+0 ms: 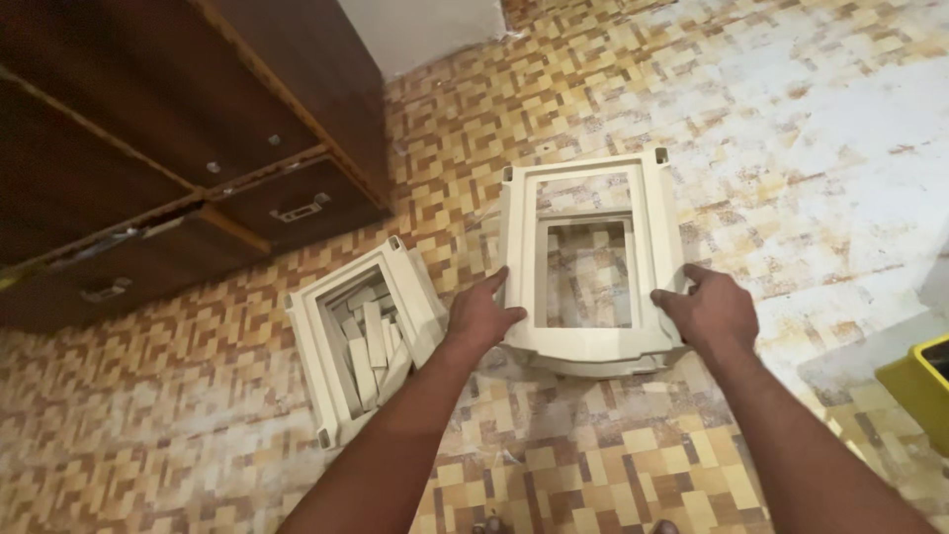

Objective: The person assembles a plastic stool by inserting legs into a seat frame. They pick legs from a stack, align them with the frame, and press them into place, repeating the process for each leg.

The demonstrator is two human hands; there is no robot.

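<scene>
Head view looks straight down on a patterned floor [613, 465] of small brown, orange and cream tiles, worn pale toward the upper right. Both hands are set on a cream plastic frame [591, 267], an open rectangular piece with a smaller rectangular opening inside it, through which the floor shows. The left hand [481, 316] is clamped on the frame's near left edge, thumb up along the side. The right hand [714, 309] grips the near right edge, fingers wrapped round the rim. The hands are well apart, one at each side of the frame.

Just left of the frame, a second cream frame [326, 341] lies tilted on the floor, with several loose cream slats [368, 346] piled inside it. A dark wooden cabinet [178, 148] with drawers fills the upper left. A yellow bin [921, 386] shows at the right edge.
</scene>
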